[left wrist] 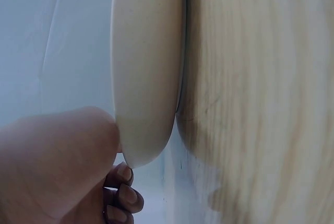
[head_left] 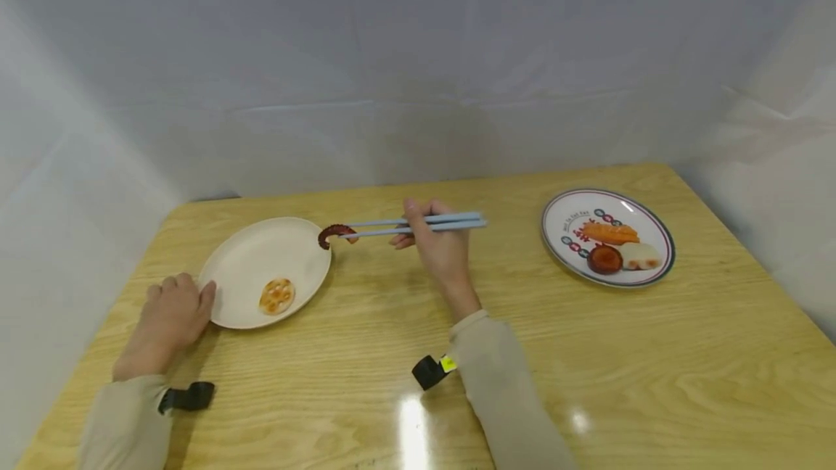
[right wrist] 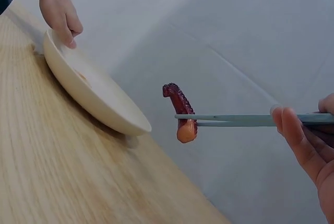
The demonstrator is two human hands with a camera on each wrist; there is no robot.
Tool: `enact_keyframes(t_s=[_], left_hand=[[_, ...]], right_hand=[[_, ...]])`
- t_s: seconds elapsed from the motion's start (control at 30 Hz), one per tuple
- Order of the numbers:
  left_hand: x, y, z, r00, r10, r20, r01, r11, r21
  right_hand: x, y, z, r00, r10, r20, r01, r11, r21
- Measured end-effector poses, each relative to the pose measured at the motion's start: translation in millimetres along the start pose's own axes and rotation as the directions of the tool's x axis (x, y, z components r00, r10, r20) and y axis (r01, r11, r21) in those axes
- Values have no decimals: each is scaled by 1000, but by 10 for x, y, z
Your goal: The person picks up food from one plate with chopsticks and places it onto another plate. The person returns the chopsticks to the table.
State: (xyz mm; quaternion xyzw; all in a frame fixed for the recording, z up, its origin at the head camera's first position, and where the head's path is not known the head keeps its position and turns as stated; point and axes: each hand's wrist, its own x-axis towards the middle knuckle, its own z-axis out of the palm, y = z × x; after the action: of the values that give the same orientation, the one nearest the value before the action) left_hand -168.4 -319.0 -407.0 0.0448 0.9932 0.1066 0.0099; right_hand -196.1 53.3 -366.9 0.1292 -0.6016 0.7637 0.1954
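My right hand (head_left: 439, 245) holds a pair of light blue chopsticks (head_left: 451, 221) level above the table. Between their tips is a dark red octopus tentacle piece (right wrist: 180, 106), curled, with an orange cut end. In the head view it overlaps the right rim of a cream plate (head_left: 261, 252); the right wrist view shows it in the air beyond the rim. My left hand (head_left: 171, 314) pinches the plate's left edge, thumb over the rim (left wrist: 116, 67) and the other fingers curled behind. A round browned slice (head_left: 277, 297) lies on the plate near its front.
At the right stands a white printed plate (head_left: 568, 220) with a dark rim. It bears an orange shrimp-like piece (head_left: 610, 233), a brown round mushroom-like cap (head_left: 604, 260) and a white browned piece (head_left: 641, 256). A pale cloth (head_left: 418, 93) hangs behind the wooden table (head_left: 366, 383).
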Motion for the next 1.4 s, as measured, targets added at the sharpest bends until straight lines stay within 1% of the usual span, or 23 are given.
enact_keyframes(t_s=[0.13,0.33,0.5,0.6,0.7,0.8,0.93,1.07,1.17,1.33,1.4], left_hand=[[-2,5,-2,1000,10,-12,-10,1000,3],[8,13,-2,1000,-2,7,2,1000,-5],[22,10,7,1000,14,-18,-14,1000,1],[28,-10,5,999,13,-30,-13,1000,14],[28,-28,1,1000,10,-29,-9,1000,22],[25,-36,3,1000,4,-12,-4,1000,15],[13,-30,15,1000,6,-11,-6,1000,6],[5,-17,24,1000,22,-15,-22,1000,8],[3,-13,28,999,32,-19,-32,999,10],[0,-5,30,999,33,-41,-33,999,3],[-4,0,31,999,28,-39,-28,1000,0]], right_hand=[[-20,50,47,1000,10,16,-10,1000,-3],[-71,92,172,998,35,44,-34,999,-16],[-124,132,297,997,67,38,-67,998,-9],[-160,186,373,996,81,38,-81,997,-6],[-203,235,439,994,103,38,-103,995,4],[-245,269,489,992,118,43,-119,993,12],[-296,316,542,991,122,57,-122,992,9],[-345,362,594,989,141,52,-141,990,7],[-381,394,635,985,167,33,-168,986,1],[-415,402,683,982,189,22,-189,982,-27],[-422,405,695,981,195,22,-194,980,-39]])
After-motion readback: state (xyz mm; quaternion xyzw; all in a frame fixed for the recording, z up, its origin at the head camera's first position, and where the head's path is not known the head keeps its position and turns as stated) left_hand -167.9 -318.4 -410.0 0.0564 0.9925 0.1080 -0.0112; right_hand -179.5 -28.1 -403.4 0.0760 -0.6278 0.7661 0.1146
